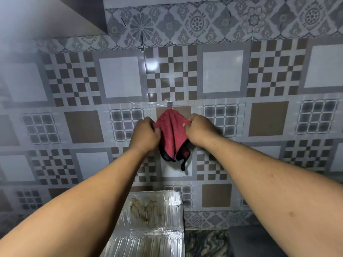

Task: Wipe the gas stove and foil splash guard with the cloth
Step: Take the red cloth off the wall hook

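**Cloth at the wall hook, both hands on it**

Fingers (pixel 157 129) of the left hand (pixel 143 135) curled and pinching the left edge of the red cloth (pixel 171 134); right hand (pixel 199 129) likewise curled round the right edge, fingertips tucked into the fabric; both hands clamped on it, nothing loose. Cloth bunched to a peak at the small metal hook (pixel 169 104) on the patterned tile wall (pixel 269 117); black trim and a black hanging loop (pixel 183 165) dangle below; whether the cloth is caught on the hook or merely against it, cannot tell. Foil splash guard (pixel 156 217) stands directly below, well apart from the hands, with a brown greasy smear on its upper panel; gas stove not in view; dark marbled counter (pixel 206 242) to the guard's right.

Risks, as judged: a pull outward rather than upward could snag the fabric on the hook, or strain the hook's fixing to the tile; a slipped grip would drop the cloth onto the soiled foil; the thin foil may crumple or tip under firm wiping unless steadied.
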